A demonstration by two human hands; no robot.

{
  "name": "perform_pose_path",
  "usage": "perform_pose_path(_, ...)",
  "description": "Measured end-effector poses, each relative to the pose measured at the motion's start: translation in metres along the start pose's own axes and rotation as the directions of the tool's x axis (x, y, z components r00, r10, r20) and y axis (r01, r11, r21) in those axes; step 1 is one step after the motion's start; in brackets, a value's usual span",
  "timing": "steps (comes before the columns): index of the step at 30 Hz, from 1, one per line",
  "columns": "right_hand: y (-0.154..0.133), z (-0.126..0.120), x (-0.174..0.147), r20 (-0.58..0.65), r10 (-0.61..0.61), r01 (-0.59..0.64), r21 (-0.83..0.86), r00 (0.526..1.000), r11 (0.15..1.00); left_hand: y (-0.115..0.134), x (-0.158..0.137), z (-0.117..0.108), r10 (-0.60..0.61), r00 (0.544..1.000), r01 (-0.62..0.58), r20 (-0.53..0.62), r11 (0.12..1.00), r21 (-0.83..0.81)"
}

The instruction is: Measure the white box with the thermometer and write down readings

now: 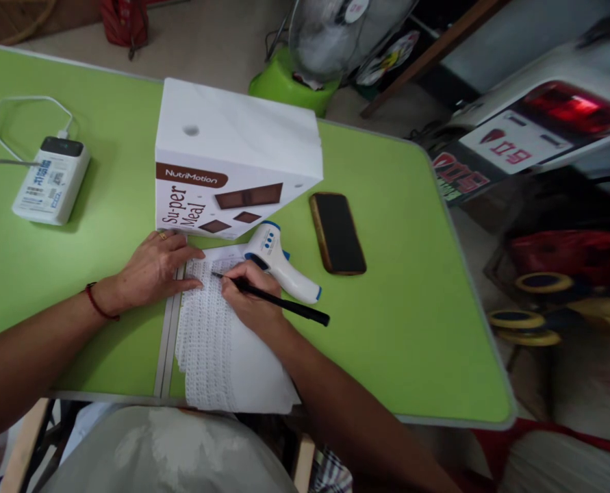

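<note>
My right hand (253, 293) is closed around a black pen (284, 301), its tip down on a sheet of paper (253, 370). Rows of small handwriting cover the paper's left part. My left hand (155, 268) lies with fingers apart, thumb and fingertips on the paper's upper left edge. Just beyond my right hand rests a white and blue infrared thermometer (284, 263), on its side. Behind both hands stands a white "NutriMotion Super Meal" box (237, 130). Part of the paper is hidden under my right hand and forearm.
A dark smartphone in a brown case (338, 233) lies right of the thermometer. To the left is a white power bank (53, 181) with a cable. All rest on a green table (412, 329). A fan (325, 34) and a vehicle with a red tail light (576, 106) stand beyond.
</note>
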State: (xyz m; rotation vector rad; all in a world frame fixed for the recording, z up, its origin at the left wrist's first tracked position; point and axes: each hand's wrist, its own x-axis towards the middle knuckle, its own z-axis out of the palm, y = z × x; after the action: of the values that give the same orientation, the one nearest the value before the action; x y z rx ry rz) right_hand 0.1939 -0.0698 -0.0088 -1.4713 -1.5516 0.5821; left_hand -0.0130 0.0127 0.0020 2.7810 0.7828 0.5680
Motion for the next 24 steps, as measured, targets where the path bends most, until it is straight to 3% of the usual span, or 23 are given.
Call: perform_pose_path(24, 0.0026, -0.0026, 0.0013, -0.012, 0.007, -0.006, 0.044, 1.000, 0.999, -0.0019, -0.0013, 0.0034, -0.002, 1.000, 0.002, -0.006, 1.000, 0.000)
